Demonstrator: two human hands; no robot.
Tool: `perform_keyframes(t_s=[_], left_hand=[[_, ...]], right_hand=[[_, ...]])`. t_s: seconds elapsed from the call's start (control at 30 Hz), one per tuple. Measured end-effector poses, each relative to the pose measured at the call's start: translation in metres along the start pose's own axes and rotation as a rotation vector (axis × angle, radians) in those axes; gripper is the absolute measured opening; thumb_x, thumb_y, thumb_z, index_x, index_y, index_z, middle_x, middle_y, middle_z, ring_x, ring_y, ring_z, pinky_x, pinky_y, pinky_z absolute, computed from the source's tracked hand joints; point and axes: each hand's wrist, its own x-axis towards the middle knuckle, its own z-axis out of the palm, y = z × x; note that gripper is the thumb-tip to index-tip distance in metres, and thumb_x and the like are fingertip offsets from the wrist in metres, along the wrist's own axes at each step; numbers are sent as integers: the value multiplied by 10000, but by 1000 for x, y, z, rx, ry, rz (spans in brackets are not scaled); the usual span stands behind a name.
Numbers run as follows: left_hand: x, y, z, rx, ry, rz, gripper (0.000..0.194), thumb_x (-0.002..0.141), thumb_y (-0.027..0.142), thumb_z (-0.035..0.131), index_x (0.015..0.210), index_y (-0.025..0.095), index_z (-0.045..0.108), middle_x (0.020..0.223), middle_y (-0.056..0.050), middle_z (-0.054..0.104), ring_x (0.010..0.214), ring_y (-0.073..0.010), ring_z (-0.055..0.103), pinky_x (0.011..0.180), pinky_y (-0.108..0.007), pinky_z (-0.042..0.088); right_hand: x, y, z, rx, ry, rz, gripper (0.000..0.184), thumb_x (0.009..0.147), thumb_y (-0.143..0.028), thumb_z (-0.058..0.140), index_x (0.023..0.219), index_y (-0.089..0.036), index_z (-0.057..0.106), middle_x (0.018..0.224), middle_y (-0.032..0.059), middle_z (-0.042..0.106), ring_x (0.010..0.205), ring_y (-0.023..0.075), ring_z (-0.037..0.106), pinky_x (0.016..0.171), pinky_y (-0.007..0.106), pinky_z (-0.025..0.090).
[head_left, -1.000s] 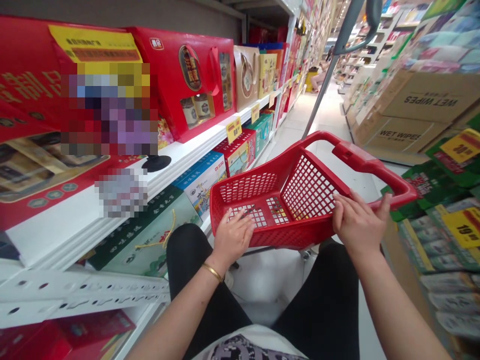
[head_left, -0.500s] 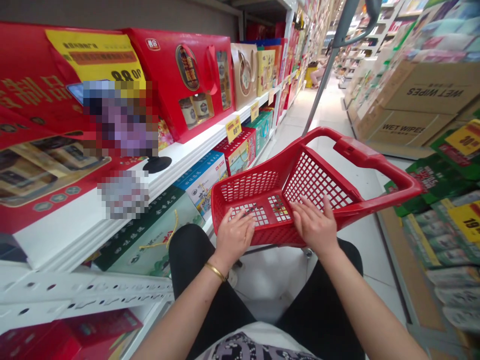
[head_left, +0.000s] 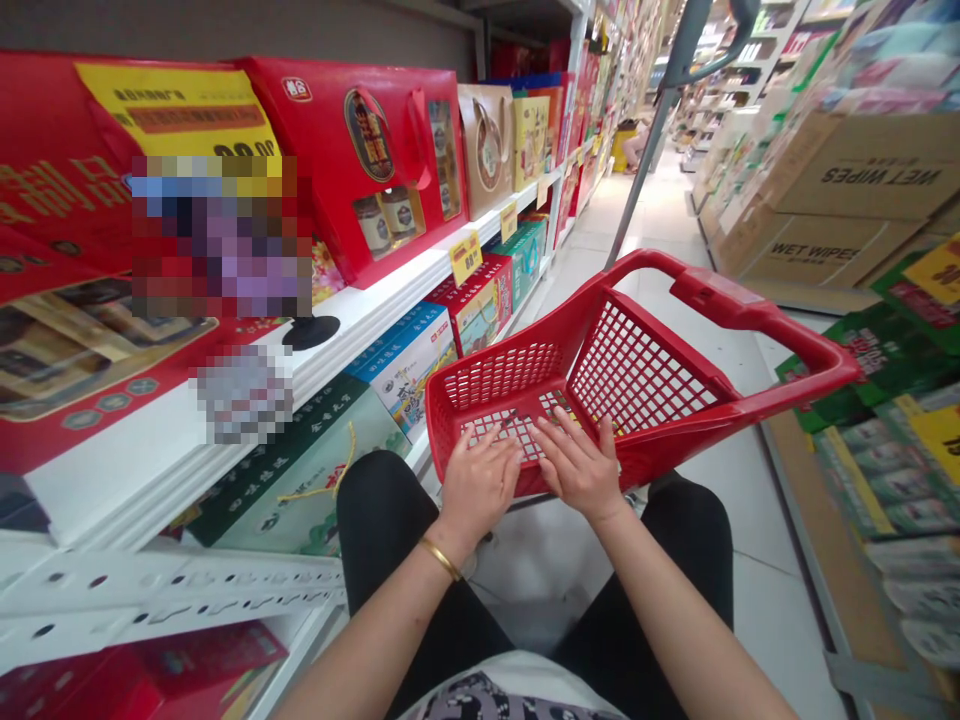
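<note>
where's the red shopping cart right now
In the head view, the red mesh shopping cart sits low and centre, under the left hand and right hand, with the white shelf beside it on the view's left.

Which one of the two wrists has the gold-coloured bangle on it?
The left wrist wears the gold-coloured bangle, just behind the left hand. The right wrist shows no bangle.

The basket [head_left: 637, 375] is bright red, its walls a grid of square holes. Nearby, a gift bag [head_left: 375, 170] is glossy red with gold lettering. The trousers [head_left: 679, 540] are black, the bangle [head_left: 441, 558] gold, and the shirt [head_left: 540, 685] white with a grey-and-black print.
</note>
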Motion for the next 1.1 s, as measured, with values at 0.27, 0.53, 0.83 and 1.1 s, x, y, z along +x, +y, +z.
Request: perform_keyframes(t_s=[0.27, 0.53, 0.83, 1.1], left_hand=[[-3, 8, 6, -23, -20, -36, 268, 1045, 236, 513, 1155, 210, 756, 1207, -51, 768, 1282, -296, 643, 1179, -601, 360], [-2, 8, 3, -20, -39, -41, 287, 1044, 219, 495, 1189, 207, 743, 1202, -55, 769, 1274, -292, 649, 1197, -603, 342], [-4, 8, 2, -21, -18, -36, 263, 1043, 230, 514, 1126, 215, 763, 1189, -49, 773, 1264, -300, 655, 1180, -610, 355], [-5, 4, 3, -30, -19, -47, 276, 1044, 228, 507, 1169, 209, 752, 1178, -51, 778, 1263, -293, 656, 1194, -604, 340]], right_hand=[[-18, 56, -19, -116, 122, 181, 404, 985, -287, 470, 1350, -301, 644, 1330, 19, 704, 1376, 314, 553, 1265, 657, -23], [-10, -6, 11, 32, 56, -28, 409, 1012, -367, 484, 1402, -319, 593, 1307, 5, 717, 1335, 242, 596, 1294, 546, -34], [-9, 41, -16, -99, 98, 46, 460, 936, -416, 658, 1380, -309, 606, 1279, 12, 730, 1297, 294, 625, 1269, 593, -91], [7, 25, -16, 98, 5, -42, 492, 950, -237, 659, 1430, -255, 555, 1199, 12, 766, 1254, 209, 659, 1306, 489, 153]])
